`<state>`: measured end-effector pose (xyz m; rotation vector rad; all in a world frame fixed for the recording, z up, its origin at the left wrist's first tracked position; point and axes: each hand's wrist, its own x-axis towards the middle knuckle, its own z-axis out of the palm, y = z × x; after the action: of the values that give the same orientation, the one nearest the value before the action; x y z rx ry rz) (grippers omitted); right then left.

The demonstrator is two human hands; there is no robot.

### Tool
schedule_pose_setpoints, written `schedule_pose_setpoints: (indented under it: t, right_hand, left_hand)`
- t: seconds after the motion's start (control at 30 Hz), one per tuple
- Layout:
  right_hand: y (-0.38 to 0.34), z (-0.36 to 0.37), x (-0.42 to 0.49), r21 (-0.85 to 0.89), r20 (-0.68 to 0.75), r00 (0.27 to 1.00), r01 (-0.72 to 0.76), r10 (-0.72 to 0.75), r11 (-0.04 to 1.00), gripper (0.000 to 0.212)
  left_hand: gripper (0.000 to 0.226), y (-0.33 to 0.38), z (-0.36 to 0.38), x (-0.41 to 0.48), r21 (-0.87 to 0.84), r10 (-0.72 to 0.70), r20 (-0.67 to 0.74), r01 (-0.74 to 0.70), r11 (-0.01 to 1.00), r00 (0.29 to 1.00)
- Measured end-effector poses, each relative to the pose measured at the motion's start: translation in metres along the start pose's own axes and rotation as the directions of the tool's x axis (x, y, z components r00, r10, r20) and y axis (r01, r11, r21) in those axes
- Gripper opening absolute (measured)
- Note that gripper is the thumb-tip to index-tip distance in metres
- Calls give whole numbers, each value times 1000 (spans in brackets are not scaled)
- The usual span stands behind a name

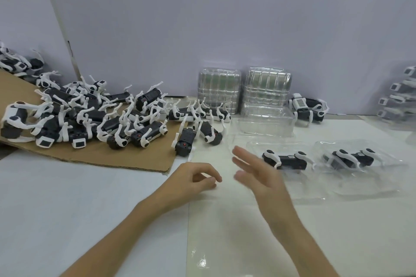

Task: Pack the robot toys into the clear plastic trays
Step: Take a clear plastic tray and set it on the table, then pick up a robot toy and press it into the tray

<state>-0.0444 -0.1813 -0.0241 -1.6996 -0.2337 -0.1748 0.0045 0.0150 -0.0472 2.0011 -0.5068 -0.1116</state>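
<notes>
From the head camera, both hands hang empty above the white table (67,198). The left hand (193,177) has its fingers loosely curled towards the thumb with nothing between them. The right hand (254,171) is motion-blurred, its fingers spread and straight, gripping nothing.

The work seems to sit between two packs. One robot toy (286,159) lies in the near clear tray (310,186), and a second toy (351,157) lies in the tray to its right (371,184). An empty tray (267,119) waits just behind them, in front of two stacks of trays (219,92) leaning on the wall.

The next move is probably a reach left to the nearest loose toy (185,141), which lies at the edge of the cardboard sheet (101,155). Behind it sprawls the pile of unpacked toys (90,119).

The toys are hard moulded plastic, with blocky black bodies and thin curved white legs that stick out and tangle in the heap, so lifting one cleanly likely means gripping it by the body. The trays are thin, glossy and ribbed, and probably flex and slide easily. The cardboard is matt brown with a ragged edge
</notes>
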Motion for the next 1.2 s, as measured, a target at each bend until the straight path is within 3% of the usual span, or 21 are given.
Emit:
schedule_pose_setpoints:
  t: [0.07,0.13,0.4,0.8,0.93,1.07,1.13,1.2]
  right_hand:
    - [7,12,6,36,74,978,-198,195,980,61]
    - [12,15,14,3,18,961,-277,277,961,73]
    - [26,-18,19,15,-150,953,-266,265,964,73]
    - [36,-124,42,112,-467,820,-316,331,942,52]
    - [33,-121,51,-46,-454,847,-334,278,941,60]
    - [18,-94,65,-294,-370,929,-141,24,945,53]
    - [9,-79,77,-452,-277,955,-30,-108,892,41]
    - [7,-66,92,-614,-182,973,3,-145,790,35]
  left_hand:
    - [18,0,0,0,3,0,-4,0,1000,1000]
    - [20,0,0,-1,6,-5,-7,5,1000,1000]
    - [17,2,0,-1,54,-20,-3,20,998,1000]
    - [16,3,3,-1,49,-28,-4,28,998,1000]
    - [16,1,3,-1,58,-24,-12,25,998,1000]
    - [26,-1,3,1,82,-37,-26,39,996,999]
    - [28,-2,3,1,87,-43,-26,45,995,999]
    - [29,-2,3,0,84,-43,-26,45,995,999]
